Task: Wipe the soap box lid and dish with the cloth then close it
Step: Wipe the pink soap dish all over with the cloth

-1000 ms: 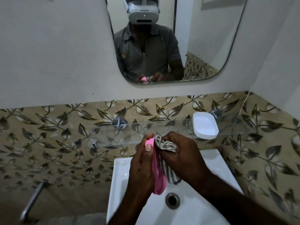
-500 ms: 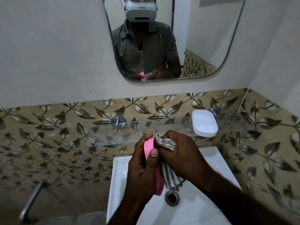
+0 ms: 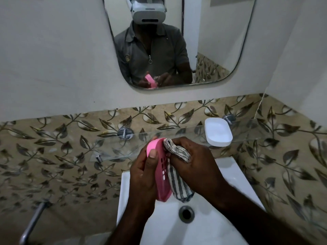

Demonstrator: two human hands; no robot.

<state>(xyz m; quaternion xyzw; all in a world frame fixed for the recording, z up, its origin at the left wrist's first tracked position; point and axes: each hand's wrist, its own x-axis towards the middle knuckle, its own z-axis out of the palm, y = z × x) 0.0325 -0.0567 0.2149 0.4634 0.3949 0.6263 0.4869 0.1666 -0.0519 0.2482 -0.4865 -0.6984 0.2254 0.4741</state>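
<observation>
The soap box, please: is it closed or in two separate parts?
Apart: the left hand holds the pink piece; the white piece lies on the glass shelf.

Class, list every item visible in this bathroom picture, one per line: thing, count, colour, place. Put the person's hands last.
sink: one, white, bottom centre
drain: one, metal, in the sink
mirror: one, on the wall, top
tiles: leaf pattern, beige and brown, wall band below the mirror
glass shelf: one, clear, above the sink
shelf mounts: two, chrome, behind the glass shelf
soap box half: one, white, right end of the glass shelf
pipe: one, metal, lower left
soap dish: one, pink with holes, held on edge over the sink
cloth: one, grey-and-white striped, against the soap dish
left hand: grips the soap dish
right hand: grips the cloth
</observation>
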